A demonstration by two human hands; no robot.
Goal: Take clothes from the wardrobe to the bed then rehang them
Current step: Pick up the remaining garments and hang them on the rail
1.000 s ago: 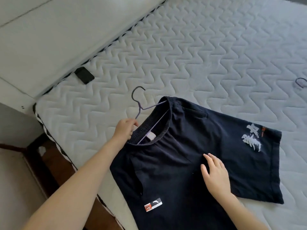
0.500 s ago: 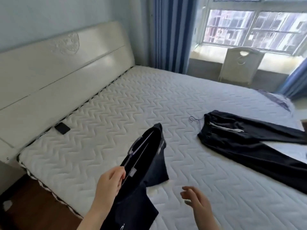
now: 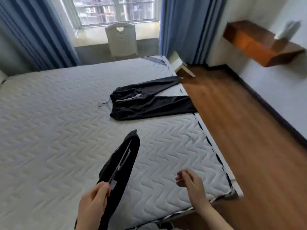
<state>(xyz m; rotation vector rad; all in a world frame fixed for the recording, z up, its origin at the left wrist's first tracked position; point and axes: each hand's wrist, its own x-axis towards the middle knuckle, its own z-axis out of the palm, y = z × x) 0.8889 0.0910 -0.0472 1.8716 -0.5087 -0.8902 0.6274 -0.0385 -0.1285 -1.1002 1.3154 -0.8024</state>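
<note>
The dark navy shorts point(image 3: 123, 186) that lay flat a second ago now dangle above the white quilted bed point(image 3: 58, 130) from the thin grey hanger point(image 3: 120, 165) pinched in your left hand point(image 3: 93, 201); your right hand point(image 3: 189, 181) hovers loosely curled, empty. Keep the hanger level so the waistband cannot slide off.

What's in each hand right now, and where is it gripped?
The left hand pinches the hanger by its near end, with the dark shorts hanging on it. The right hand holds nothing, its fingers loosely curled.
</note>
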